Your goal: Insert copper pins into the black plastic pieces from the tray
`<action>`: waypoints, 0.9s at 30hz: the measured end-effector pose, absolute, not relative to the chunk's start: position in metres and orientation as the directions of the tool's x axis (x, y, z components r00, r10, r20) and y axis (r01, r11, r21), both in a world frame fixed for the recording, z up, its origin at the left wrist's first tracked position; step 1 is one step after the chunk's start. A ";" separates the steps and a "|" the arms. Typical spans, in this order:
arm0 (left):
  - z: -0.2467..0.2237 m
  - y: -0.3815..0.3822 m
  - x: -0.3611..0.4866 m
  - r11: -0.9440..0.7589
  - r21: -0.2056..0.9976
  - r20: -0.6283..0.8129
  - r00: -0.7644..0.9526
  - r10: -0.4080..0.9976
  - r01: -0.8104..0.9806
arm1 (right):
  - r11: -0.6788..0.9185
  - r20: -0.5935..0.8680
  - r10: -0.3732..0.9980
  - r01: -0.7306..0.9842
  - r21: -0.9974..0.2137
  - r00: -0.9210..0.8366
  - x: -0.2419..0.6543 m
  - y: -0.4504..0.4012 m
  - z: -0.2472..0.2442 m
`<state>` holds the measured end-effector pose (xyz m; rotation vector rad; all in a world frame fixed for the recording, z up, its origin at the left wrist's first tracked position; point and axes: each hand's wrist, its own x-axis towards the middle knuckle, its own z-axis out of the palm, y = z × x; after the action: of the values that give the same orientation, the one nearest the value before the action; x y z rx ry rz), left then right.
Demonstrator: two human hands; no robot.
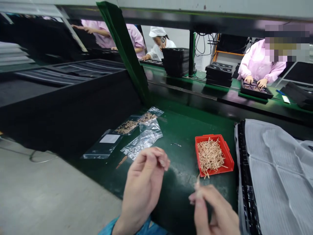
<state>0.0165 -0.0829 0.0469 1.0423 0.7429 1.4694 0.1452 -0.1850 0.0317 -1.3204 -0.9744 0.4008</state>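
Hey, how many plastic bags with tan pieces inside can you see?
2: a nearer filled bag, right of the white label, and a farther filled bag, up and right of it. Bags overlap, so some may be hidden.

One head-worn camera looks forward and down, close behind left hand (146, 179) and right hand (215, 205)

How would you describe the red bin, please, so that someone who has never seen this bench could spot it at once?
Start at the green bench and find the pale sheeting at its right. Just left of that sheeting, beyond the right hand, sits an open bin heaped with tan strips. Its red colour and rigid shape set it apart from the clear plastic bags farther left.
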 end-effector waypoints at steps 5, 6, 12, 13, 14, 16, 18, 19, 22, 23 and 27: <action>0.050 -0.071 0.019 -0.220 0.861 0.286 0.079 0.955 -0.460 | -0.041 0.138 0.778 0.269 -0.962 0.613 0.182 -0.178 0.009; 0.048 -0.073 0.022 -0.204 0.868 0.289 0.126 0.949 -0.453 | -0.031 0.086 0.804 0.185 -0.982 0.589 0.180 -0.178 0.006; 0.035 -0.097 0.042 -0.069 0.909 0.224 0.341 0.913 -0.412 | 0.159 0.038 0.829 -0.170 -0.973 0.558 0.144 -0.184 0.020; 0.033 -0.100 0.045 -0.052 0.910 0.210 0.350 0.913 -0.410 | 0.184 0.038 0.826 -0.206 -0.961 0.562 0.142 -0.184 0.024; 0.032 -0.103 0.047 -0.040 0.911 0.201 0.357 0.912 -0.410 | 0.202 0.033 0.825 -0.239 -0.950 0.565 0.142 -0.184 0.028; 0.033 -0.105 0.051 -0.035 0.915 0.198 0.373 0.906 -0.402 | 0.220 0.008 0.831 -0.317 -0.923 0.556 0.147 -0.183 0.032; 0.034 -0.105 0.056 -0.087 0.921 0.242 0.380 0.893 -0.381 | 0.197 -0.062 0.881 -0.481 -0.855 0.470 0.155 -0.182 0.032; 0.034 -0.105 0.058 -0.135 0.923 0.276 0.377 0.884 -0.360 | 0.166 -0.095 0.913 -0.576 -0.800 0.396 0.160 -0.182 0.030; 0.032 -0.106 0.057 -0.299 0.910 0.392 0.367 0.843 -0.286 | 0.075 -0.132 0.968 -0.752 -0.655 0.212 0.168 -0.182 0.024; 0.030 -0.105 0.054 -0.336 0.906 0.415 0.379 0.827 -0.259 | 0.076 -0.130 0.970 -0.769 -0.635 0.204 0.169 -0.182 0.022; 0.034 -0.088 0.031 -0.407 0.901 0.419 0.548 0.724 -0.150 | 0.180 -0.129 0.940 -0.782 -0.597 0.315 0.167 -0.181 0.011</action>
<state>0.0314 -0.0881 0.0338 1.7350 0.4810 1.0405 0.1672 -0.1805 0.0106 -0.6385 -0.2946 1.2410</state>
